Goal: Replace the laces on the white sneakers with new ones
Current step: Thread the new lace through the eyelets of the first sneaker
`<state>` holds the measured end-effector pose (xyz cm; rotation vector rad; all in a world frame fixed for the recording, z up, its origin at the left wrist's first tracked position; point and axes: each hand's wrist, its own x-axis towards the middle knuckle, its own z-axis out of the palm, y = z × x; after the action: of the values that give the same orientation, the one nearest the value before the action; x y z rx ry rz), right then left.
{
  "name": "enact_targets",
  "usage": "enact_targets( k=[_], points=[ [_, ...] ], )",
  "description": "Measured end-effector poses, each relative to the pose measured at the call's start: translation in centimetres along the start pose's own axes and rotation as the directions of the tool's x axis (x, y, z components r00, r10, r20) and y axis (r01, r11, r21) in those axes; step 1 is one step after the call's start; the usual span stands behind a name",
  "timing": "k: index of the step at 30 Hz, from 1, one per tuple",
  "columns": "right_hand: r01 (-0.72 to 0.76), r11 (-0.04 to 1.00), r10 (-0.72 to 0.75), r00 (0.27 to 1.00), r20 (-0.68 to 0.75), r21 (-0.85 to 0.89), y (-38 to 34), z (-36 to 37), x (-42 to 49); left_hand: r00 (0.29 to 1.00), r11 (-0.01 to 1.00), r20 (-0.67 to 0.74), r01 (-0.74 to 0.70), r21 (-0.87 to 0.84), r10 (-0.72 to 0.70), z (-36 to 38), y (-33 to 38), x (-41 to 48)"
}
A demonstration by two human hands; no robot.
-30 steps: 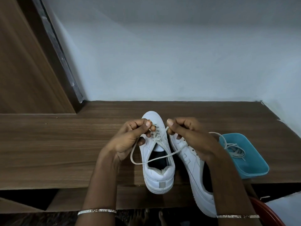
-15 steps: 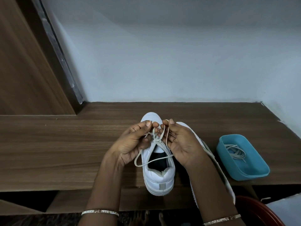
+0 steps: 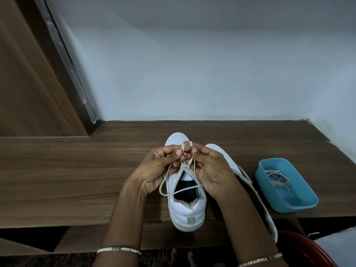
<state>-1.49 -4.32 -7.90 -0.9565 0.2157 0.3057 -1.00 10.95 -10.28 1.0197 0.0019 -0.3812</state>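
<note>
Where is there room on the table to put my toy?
Bare tabletop left of the left hand, and behind the sneakers up to the wall. It's crowded on the right, between the second sneaker and blue tray.

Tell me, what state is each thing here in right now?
Centre sneaker: upright, laced.
Lace: threaded, knotted, ends looped.
Left hand: pinching lace.
Right hand: pinching lace.
Second sneaker: mostly hidden, state unclear.
Blue tray: holds loose laces.

Domestic room: wood-grain surface (image 3: 77, 170) built against a plain painted wall (image 3: 192, 74), wooden panel (image 3: 28, 83) at left, bare feet (image 3: 169, 256) below.
</note>
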Motion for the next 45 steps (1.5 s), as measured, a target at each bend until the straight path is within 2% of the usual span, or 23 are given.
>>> enact_targets(
  k=[3,8,10,18,21,26,32,37,45],
  points=[
    [0.037,0.999,-0.037,0.999,-0.004,-0.004,0.1,0.1,-0.1,1.0,1.0,-0.019,-0.001,0.026,0.002,0.2,-0.1,0.1],
    [0.058,0.998,-0.061,0.99,-0.126,-0.026,0.4,0.1,-0.2,1.0,0.998,-0.027,-0.008,0.057,0.01,0.2,0.0,-0.1],
    [0.066,0.997,-0.07,0.989,-0.129,-0.039,0.5,0.1,-0.2,1.0,0.996,-0.027,0.0,0.089,0.002,0.2,0.0,-0.1],
    [0.08,0.981,-0.078,0.997,0.023,-0.175,0.1,-0.9,0.1,1.0,0.998,-0.015,0.015,0.066,-0.014,0.4,0.3,-0.2],
    [0.098,0.965,-0.073,0.991,0.111,-0.242,0.0,-1.3,0.2,0.999,0.997,-0.037,0.012,0.075,-0.009,0.2,0.3,0.0],
    [0.108,0.955,-0.062,0.983,0.171,-0.275,-0.3,-1.4,0.2,0.995,0.992,-0.098,-0.02,0.127,0.032,0.3,0.4,-0.1],
    [0.192,0.92,-0.18,0.981,0.065,-0.342,0.8,-0.8,0.6,0.982,0.963,-0.106,-0.126,0.24,0.155,0.7,0.6,0.0],
    [0.166,0.913,-0.181,0.983,-0.006,-0.373,1.6,-0.6,0.9,0.981,0.945,-0.079,-0.149,0.291,0.179,0.4,0.4,-0.1],
    [0.198,0.9,-0.247,0.966,-0.08,-0.39,1.5,-0.8,1.3,0.951,0.784,-0.029,-0.237,0.573,0.309,0.5,0.6,-0.3]
  ],
)
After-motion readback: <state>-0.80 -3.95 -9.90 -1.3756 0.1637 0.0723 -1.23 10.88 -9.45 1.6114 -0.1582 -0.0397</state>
